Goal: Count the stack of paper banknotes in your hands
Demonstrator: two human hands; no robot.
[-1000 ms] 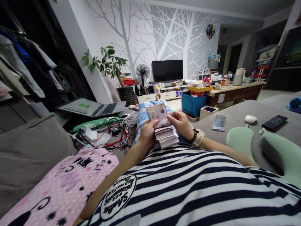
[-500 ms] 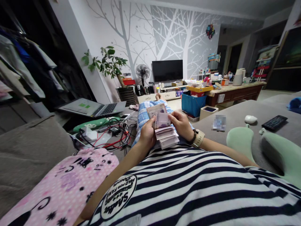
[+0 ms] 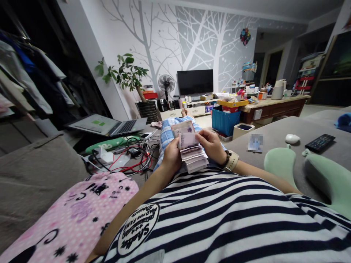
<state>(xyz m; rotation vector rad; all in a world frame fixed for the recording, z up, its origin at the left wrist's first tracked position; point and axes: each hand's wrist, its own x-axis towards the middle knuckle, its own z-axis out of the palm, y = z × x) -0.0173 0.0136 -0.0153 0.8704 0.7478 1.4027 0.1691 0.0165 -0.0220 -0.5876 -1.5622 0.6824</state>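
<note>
A stack of banknotes [image 3: 188,140] is held between my two hands above my lap. Several notes are bent over and hang fanned toward my body, while others stand up at the back. My left hand [image 3: 172,154] is closed around the left side of the stack, thumb on the front note. On the other side my right hand [image 3: 213,146] pinches the upper right edge of a note between thumb and fingers. The lower fingers of both hands are partly hidden. A watch with a pale strap [image 3: 232,160] is on my right wrist.
To the left lie an open laptop [image 3: 109,125], tangled cables [image 3: 137,155] and a pink patterned blanket [image 3: 82,208]. On the right, the sofa bears a remote [image 3: 320,143], a white mouse [image 3: 292,138], a pale green cushion-like object [image 3: 281,162] and a blurred-out item [image 3: 255,143].
The front note now lies flatter and further back against the stack, with more of its face showing. My right fingers have shifted slightly left; both arms stay in place.
</note>
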